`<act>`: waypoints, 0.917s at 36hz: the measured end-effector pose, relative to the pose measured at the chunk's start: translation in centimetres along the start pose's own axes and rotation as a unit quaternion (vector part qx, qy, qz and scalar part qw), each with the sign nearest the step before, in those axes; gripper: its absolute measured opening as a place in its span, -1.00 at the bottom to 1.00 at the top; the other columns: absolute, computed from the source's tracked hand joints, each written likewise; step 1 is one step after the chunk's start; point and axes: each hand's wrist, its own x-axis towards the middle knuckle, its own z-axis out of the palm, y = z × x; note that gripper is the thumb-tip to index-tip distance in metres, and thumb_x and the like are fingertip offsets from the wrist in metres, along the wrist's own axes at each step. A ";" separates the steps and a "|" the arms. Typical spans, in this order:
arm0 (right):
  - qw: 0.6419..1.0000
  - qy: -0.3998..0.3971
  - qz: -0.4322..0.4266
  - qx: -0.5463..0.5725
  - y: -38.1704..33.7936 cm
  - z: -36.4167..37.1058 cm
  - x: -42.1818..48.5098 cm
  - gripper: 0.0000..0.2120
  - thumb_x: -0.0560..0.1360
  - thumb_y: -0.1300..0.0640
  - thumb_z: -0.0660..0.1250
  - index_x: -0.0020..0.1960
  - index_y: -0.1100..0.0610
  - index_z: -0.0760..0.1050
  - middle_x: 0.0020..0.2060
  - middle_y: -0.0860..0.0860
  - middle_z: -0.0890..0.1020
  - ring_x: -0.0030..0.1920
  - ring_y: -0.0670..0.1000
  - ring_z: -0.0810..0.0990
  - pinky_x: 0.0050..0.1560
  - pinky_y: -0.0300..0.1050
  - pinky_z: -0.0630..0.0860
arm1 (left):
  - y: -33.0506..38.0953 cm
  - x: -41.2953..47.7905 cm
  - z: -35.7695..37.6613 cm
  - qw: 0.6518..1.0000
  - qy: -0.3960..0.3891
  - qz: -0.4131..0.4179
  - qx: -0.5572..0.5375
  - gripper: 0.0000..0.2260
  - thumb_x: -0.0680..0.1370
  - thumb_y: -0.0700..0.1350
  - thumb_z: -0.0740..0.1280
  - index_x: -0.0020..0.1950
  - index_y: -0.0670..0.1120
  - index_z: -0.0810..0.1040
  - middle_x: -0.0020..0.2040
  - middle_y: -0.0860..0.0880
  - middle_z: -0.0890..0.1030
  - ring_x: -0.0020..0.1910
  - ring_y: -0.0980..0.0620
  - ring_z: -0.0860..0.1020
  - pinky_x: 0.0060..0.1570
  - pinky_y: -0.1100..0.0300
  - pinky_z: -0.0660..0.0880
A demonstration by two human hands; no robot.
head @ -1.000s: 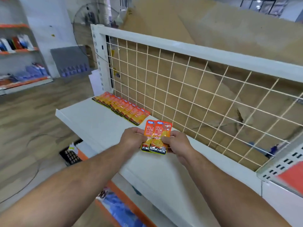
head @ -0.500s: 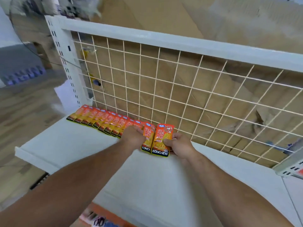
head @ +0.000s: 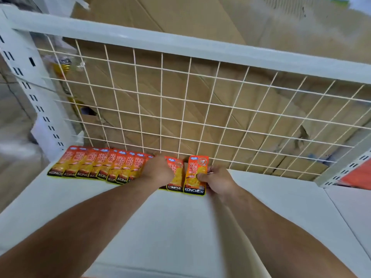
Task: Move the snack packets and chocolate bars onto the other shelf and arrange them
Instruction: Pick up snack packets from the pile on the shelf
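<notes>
Your right hand (head: 218, 181) pinched the end packet (head: 195, 173) on the shelf (head: 180, 227); your left hand (head: 158, 171) hid half the neighbouring packet (head: 176, 175) and the tail of the row of packets (head: 90, 165), its fingers unseen, its grip unclear

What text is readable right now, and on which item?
"KONCHEW": bottom band of the rightmost packet, pinched by the right hand.
"KONCHEW": bottom band of the neighbouring packet, under the left hand.
"KONCH", "KON": row of packets, cut off by overlap.
Red characters, blue top logos: too blurred.
</notes>
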 end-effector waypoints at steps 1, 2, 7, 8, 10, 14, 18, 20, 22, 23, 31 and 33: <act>1.000 0.001 0.001 -0.004 0.0 0.2 0.0 -0.85 0.51 0.32 0.42 0.08 0.28 0.60 -0.07 0.19 0.72 -0.22 0.09 0.67 -0.19 -0.05 0.61 | -0.2 0.1 -0.1 1.000 -0.001 0.003 0.000 -0.92 0.38 -0.21 0.34 -0.17 -0.10 0.48 -0.12 -0.18 0.63 -0.12 -0.16 0.62 -0.47 0.18 0.27; 1.000 0.003 0.002 -0.010 -0.1 0.3 -0.1 -0.86 0.51 0.31 0.42 0.07 0.27 0.60 -0.08 0.18 0.72 -0.24 0.07 0.66 -0.27 -0.12 0.57 | -0.4 0.2 -0.2 1.000 -0.003 0.009 0.001 -0.93 0.37 -0.21 0.34 -0.20 -0.11 0.48 -0.12 -0.19 0.63 -0.13 -0.17 0.62 -0.47 0.17 0.27; 0.999 0.018 0.010 -0.036 -0.2 1.1 -0.2 -0.85 0.50 0.29 0.42 0.08 0.24 0.62 -0.12 0.14 0.72 -0.29 0.03 0.65 -0.39 -0.22 0.48 | -0.8 0.4 -0.4 0.999 -0.014 0.040 0.016 -0.93 0.40 -0.19 0.36 -0.18 -0.11 0.48 -0.12 -0.17 0.64 -0.17 -0.15 0.59 -0.39 0.15 0.37; 0.999 0.020 0.011 -0.043 -0.3 1.1 -0.2 -0.85 0.50 0.28 0.42 0.08 0.24 0.62 -0.12 0.13 0.72 -0.29 0.03 0.65 -0.41 -0.23 0.47 | -0.8 0.4 -0.4 0.999 -0.013 0.047 0.025 -0.91 0.40 -0.18 0.36 -0.20 -0.10 0.46 -0.11 -0.16 0.64 -0.18 -0.13 0.57 -0.33 0.16 0.39; 0.998 0.026 0.014 -0.051 -0.3 1.2 -0.2 -0.84 0.49 0.28 0.43 0.08 0.24 0.62 -0.11 0.13 0.72 -0.26 0.05 0.67 -0.40 -0.21 0.49 | -0.9 0.4 -0.5 0.998 -0.008 0.059 0.037 -0.86 0.40 -0.19 0.36 -0.25 -0.10 0.40 -0.11 -0.17 0.64 -0.19 -0.14 0.57 -0.31 0.16 0.39; 0.998 0.028 0.020 -0.057 -0.5 1.3 -0.4 -0.83 0.47 0.29 0.46 0.06 0.24 0.62 -0.11 0.13 0.73 -0.14 0.14 0.72 -0.19 -0.05 0.63 | -1.1 0.4 -0.6 0.996 -0.004 0.076 0.041 -0.87 0.44 -0.15 0.39 -0.16 -0.10 0.44 -0.08 -0.16 0.65 -0.11 -0.15 0.62 -0.29 0.14 0.43; 0.997 0.014 0.009 -0.076 -0.8 1.4 -0.7 -0.92 0.52 0.29 0.41 -0.11 0.14 0.58 -0.25 0.07 0.68 -0.36 0.01 0.63 -0.38 -0.16 0.52 | -1.2 0.3 -0.9 0.995 0.017 0.082 0.049 -0.90 0.46 -0.11 0.35 -0.15 -0.07 0.44 -0.06 -0.13 0.64 -0.10 -0.16 0.61 -0.28 0.15 0.42; 0.996 0.011 0.006 -0.088 -1.0 1.4 -0.6 -0.90 0.54 0.27 0.39 -0.13 0.12 0.57 -0.27 0.07 0.66 -0.41 0.00 0.59 -0.40 -0.12 0.49 | -1.2 0.2 -1.1 0.994 0.027 0.087 0.059 -0.93 0.48 -0.09 0.33 -0.10 -0.07 0.48 -0.04 -0.12 0.63 -0.07 -0.16 0.61 -0.27 0.15 0.43; 0.995 0.009 0.008 -0.100 -1.3 1.5 -0.5 -0.89 0.55 0.25 0.38 -0.13 0.11 0.55 -0.28 0.07 0.65 -0.49 -0.04 0.55 -0.46 -0.15 0.47 | -1.2 0.1 -1.4 0.991 0.050 0.104 0.064 -0.88 0.51 -0.07 0.30 0.01 -0.08 0.52 -0.01 -0.10 0.63 -0.04 -0.16 0.60 -0.26 0.14 0.42; 0.994 0.008 0.009 -0.106 -1.5 1.6 -0.4 -0.88 0.56 0.25 0.37 -0.14 0.10 0.54 -0.29 0.07 0.64 -0.53 -0.07 0.53 -0.49 -0.19 0.45 | -1.2 0.1 -1.5 0.989 0.063 0.116 0.062 -0.86 0.53 -0.06 0.29 0.03 -0.08 0.53 -0.01 -0.09 0.62 -0.04 -0.15 0.60 -0.26 0.14 0.41; 0.985 0.024 0.014 -0.171 -2.1 2.8 0.6 -0.80 0.49 0.24 0.46 -0.22 0.06 0.49 -0.24 0.03 0.65 -0.20 0.08 0.67 -0.23 -0.04 0.64 | -1.2 0.0 -1.6 0.977 0.113 0.173 0.046 -0.78 0.56 -0.03 0.27 0.15 -0.07 0.54 0.09 -0.06 0.57 0.07 -0.09 0.53 -0.13 0.08 0.48; 0.978 0.038 0.016 -0.203 -2.1 3.1 0.9 -0.79 0.46 0.17 0.50 -0.25 0.05 0.49 -0.17 0.06 0.68 -0.08 0.14 0.70 -0.03 0.06 0.65 | -1.3 0.0 -1.5 0.976 0.115 0.176 0.047 -0.75 0.56 -0.02 0.27 0.19 -0.07 0.54 0.12 -0.07 0.57 0.11 -0.09 0.52 -0.08 0.07 0.48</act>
